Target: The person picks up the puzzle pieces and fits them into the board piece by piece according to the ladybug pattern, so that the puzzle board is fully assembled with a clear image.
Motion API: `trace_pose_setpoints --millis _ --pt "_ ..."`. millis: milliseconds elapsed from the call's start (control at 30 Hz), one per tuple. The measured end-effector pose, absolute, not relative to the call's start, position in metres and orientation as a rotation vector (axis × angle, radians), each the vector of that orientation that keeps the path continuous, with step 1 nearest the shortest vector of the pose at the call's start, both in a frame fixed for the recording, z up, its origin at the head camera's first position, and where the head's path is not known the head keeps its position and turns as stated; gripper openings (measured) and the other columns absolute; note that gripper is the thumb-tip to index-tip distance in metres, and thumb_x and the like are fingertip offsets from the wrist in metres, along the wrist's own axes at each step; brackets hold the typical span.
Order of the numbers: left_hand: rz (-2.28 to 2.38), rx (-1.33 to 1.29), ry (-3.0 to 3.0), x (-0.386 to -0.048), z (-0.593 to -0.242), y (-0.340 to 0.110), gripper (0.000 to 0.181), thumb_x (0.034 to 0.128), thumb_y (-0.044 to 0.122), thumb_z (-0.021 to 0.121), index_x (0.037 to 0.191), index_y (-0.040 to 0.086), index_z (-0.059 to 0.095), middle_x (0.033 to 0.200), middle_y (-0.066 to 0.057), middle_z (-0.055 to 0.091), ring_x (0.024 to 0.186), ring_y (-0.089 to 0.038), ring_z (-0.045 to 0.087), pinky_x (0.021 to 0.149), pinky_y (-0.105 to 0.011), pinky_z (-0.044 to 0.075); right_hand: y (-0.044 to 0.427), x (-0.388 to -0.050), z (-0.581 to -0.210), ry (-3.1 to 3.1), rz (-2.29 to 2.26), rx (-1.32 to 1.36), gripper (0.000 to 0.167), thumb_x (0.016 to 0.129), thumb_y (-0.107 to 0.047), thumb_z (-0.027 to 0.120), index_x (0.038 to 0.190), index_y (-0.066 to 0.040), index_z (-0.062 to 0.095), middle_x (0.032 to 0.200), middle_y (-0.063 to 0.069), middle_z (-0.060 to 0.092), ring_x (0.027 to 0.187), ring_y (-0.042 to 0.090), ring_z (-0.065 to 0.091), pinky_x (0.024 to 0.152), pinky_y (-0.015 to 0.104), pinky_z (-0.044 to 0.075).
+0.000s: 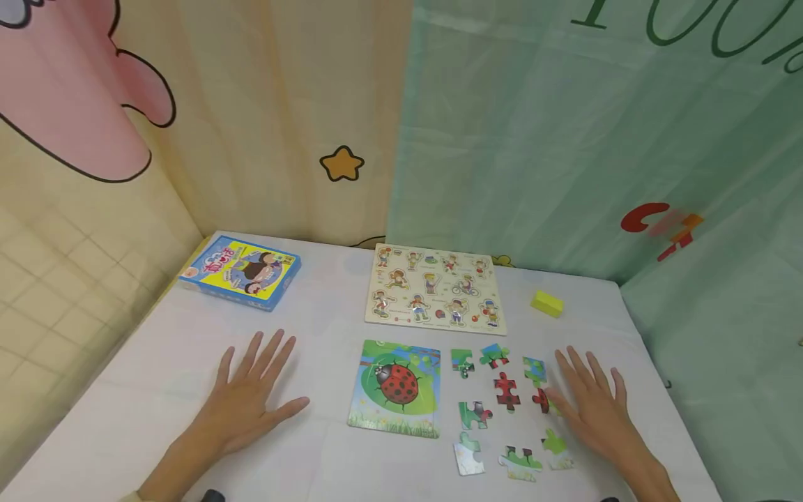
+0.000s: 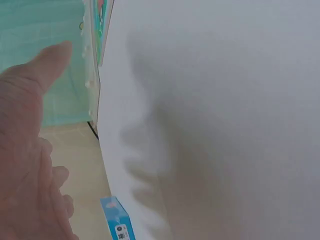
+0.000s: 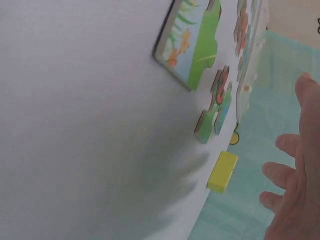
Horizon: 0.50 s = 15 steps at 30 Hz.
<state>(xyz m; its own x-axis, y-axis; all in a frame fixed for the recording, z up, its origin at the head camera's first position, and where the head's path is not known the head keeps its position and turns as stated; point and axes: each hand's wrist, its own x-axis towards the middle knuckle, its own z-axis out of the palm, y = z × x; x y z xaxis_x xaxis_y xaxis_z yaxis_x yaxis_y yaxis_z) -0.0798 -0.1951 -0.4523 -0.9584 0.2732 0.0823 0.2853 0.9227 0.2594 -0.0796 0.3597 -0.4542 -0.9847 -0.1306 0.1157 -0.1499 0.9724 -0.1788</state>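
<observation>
My left hand (image 1: 241, 404) is spread with its palm down over the white table, left of a square ladybug picture board (image 1: 395, 390); it holds nothing. In the left wrist view, the left hand (image 2: 30, 125) hovers above its own shadow. Spread over the table's right side, my right hand (image 1: 596, 411) is beside several loose jigsaw pieces, and its thumb overlaps the view of a red-and-green piece (image 1: 541, 400); contact cannot be told. A red piece (image 1: 507, 392) lies amid the others. The right wrist view shows the right hand (image 3: 295, 170) raised, with a green-edged piece (image 3: 192, 42) nearby.
A blue and yellow box (image 1: 241, 272) lies at the back left. Behind the ladybug board is a wooden board with figures of children (image 1: 436, 289). A yellow block (image 1: 547, 303) sits at the back right. Curtains (image 1: 502, 139) hang behind the table.
</observation>
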Motion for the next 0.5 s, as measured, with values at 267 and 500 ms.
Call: trace_pose_setpoints --millis 267,500 --pt "-0.607 -0.596 -3.054 -0.095 -0.457 -0.158 0.119 0.0710 0.062 0.081 0.162 0.017 0.018 0.168 -0.011 0.018 0.153 -0.042 0.014 0.115 -0.072 0.008 0.339 -0.089 -0.446 -3.032 0.265 0.306 0.070 0.099 -0.048 0.057 0.156 -0.013 0.035 0.164 0.017 0.026 0.151 0.042 0.015 0.119 0.062 -0.013" --pt "-0.796 -0.750 -3.085 -0.111 -0.454 -0.132 0.127 0.0661 0.057 0.087 0.161 0.011 0.017 0.168 -0.014 0.015 0.154 -0.044 0.009 0.116 -0.072 0.007 0.320 -0.107 -0.442 -3.020 0.198 0.405 0.070 0.097 -0.049 0.059 0.155 -0.015 0.039 0.163 0.016 0.029 0.150 0.042 0.017 0.119 0.066 0.000"
